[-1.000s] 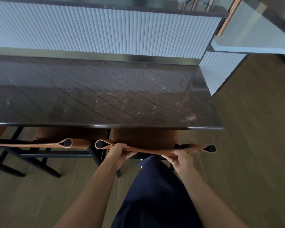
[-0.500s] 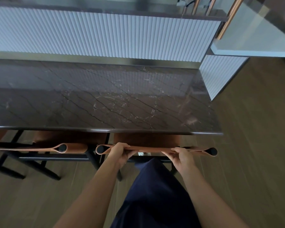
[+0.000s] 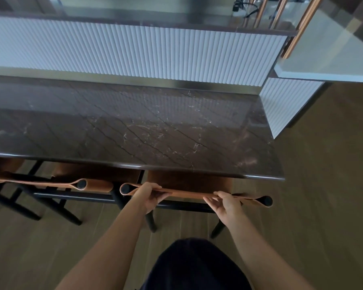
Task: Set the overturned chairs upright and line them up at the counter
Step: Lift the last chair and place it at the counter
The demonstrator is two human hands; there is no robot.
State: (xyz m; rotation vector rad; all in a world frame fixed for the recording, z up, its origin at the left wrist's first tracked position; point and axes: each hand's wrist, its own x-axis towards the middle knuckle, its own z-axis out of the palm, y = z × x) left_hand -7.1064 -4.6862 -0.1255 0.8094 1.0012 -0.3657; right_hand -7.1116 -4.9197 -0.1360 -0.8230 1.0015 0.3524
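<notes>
Left hand (image 3: 150, 195) grips the tan leather back strap (image 3: 187, 192) of the nearest chair (image 3: 197, 183). Fingers are curled over the strap's top edge, thumb not visible. Right hand (image 3: 225, 203) grips the same strap further right, fingers curled over it too. Both hands are closed on the strap, with a bare stretch of leather between them.

The chair stands upright on the wood floor (image 3: 323, 195). Its brown seat (image 3: 176, 182) is ahead of the hands, tucked partly under the table (image 3: 134, 126) edge. The strap loops round a black post on each side: left post end (image 3: 125, 188) just outboard of the left hand, right post end (image 3: 267, 200) outboard of the right hand. A black crossbar (image 3: 182, 206) runs just below the hands, with two black legs showing under it near the wrists.

Second chair (image 3: 92, 185) is left of the left hand, upright. Its strap end sits just beside the held chair's left post, with a small gap. Its seat is also under the table edge. Third chair (image 3: 0, 178) is further left, cut off by the frame edge.

The table is dark brown veined marble, ahead of both hands. A white fluted panel (image 3: 134, 49) rises beyond it. The person's dark blue clothing (image 3: 197, 266) shows between the forearms, nearer the camera than the hands.
</notes>
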